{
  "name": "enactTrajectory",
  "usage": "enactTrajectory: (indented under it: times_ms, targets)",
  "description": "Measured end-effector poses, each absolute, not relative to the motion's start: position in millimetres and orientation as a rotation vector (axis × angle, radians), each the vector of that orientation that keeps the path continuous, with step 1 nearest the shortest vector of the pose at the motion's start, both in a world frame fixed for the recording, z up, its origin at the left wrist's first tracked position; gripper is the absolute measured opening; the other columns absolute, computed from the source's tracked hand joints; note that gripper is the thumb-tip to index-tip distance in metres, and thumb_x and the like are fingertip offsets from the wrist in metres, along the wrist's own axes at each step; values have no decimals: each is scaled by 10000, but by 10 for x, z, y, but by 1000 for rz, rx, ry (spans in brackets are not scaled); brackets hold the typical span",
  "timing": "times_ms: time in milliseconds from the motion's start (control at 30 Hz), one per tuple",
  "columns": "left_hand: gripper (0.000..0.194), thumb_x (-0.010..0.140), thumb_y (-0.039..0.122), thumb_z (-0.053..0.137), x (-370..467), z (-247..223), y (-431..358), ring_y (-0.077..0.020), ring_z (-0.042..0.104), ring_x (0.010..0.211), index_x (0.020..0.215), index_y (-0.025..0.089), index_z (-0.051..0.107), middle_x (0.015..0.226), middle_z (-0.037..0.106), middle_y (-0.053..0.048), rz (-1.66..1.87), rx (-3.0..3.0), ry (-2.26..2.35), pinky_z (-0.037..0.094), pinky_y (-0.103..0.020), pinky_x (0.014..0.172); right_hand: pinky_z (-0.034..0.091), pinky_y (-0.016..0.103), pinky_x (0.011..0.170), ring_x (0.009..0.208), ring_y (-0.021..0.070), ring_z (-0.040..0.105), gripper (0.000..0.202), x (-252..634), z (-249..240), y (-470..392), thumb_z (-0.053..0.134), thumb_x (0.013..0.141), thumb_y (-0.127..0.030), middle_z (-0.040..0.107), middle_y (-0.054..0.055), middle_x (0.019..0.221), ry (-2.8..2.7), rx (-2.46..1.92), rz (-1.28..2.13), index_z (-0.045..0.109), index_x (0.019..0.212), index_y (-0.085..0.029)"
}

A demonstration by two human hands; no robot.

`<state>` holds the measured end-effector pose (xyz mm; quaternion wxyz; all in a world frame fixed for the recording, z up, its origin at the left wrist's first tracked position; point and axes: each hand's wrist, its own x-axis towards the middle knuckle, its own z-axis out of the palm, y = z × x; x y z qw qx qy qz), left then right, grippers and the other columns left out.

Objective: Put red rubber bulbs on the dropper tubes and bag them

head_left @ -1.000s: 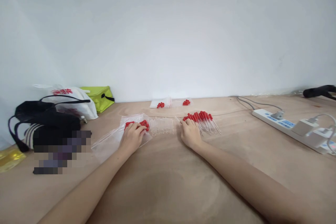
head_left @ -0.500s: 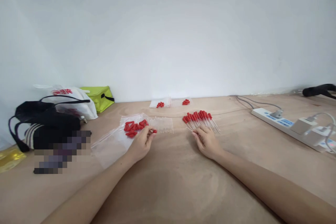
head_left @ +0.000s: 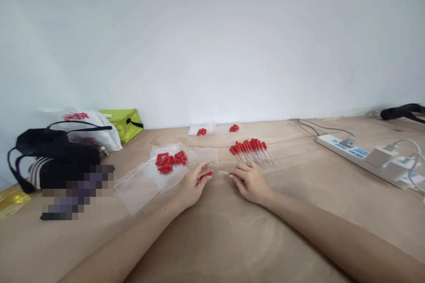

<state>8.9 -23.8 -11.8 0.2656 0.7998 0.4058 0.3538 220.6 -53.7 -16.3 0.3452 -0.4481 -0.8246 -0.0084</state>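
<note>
You worked at a wide wooden counter (head_left: 212,239) that ran to a white wall, both forearms stretched across it so your hands met near the middle. Along the left edge sat a black bag (head_left: 56,150), a white plastic bag (head_left: 89,130) and a green pouch (head_left: 124,121), pushed clear of the work; toward the right edge lay a white power strip (head_left: 361,159) with plugs in it. Clear zip bags (head_left: 146,177) lay flat left of centre, with loose red bulbs (head_left: 170,160) heaped on them within reach of your left hand (head_left: 191,185). Beside them lay a row of bare glass tubes (head_left: 203,157), and further right the finished droppers (head_left: 252,150) lay fanned, red ends together. Two small packets (head_left: 215,130) rested by the back edge. Your left hand pinched one red bulb (head_left: 206,174) at the fingertips, while your right hand (head_left: 250,181) gripped one glass tube (head_left: 224,173), its tip pointed at the bulb, the two pieces near but apart.
</note>
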Motion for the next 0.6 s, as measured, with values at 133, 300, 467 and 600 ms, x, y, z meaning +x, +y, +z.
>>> enactTrajectory:
  times_ms: [133,300,467,600]
  targets:
    - [198,815,218,434,104,-75,-251,-203,528,1013,945,175,576,1089,576,-79,931,2346,1136,412,-383,882,232,277,655,671,106,496,168,2128,-152,-529,418,831,-183,594,-2,749,-2141,-1155,-21,585,842,-199]
    - [180,819,217,423,126,-36,-276,-192,541,970,886,171,584,1059,587,-70,933,2371,1089,425,-351,849,231,275,663,668,98,505,170,2074,-146,-505,424,829,-180,600,-5,742,-2147,-1152,-27,592,835,-197]
    - [177,827,222,416,124,-26,-291,-137,566,675,866,157,576,751,595,-26,900,2276,1066,468,-259,636,241,279,678,696,109,515,184,2072,-169,-479,429,834,-202,607,-2,753,-2171,-1102,6,610,862,-218]
    - [192,821,212,418,108,-21,-313,-101,521,569,862,151,595,712,568,-13,867,2247,1011,444,-216,551,248,277,677,694,111,510,213,2119,-176,-429,406,849,-211,601,13,763,-2237,-1028,54,618,869,-216]
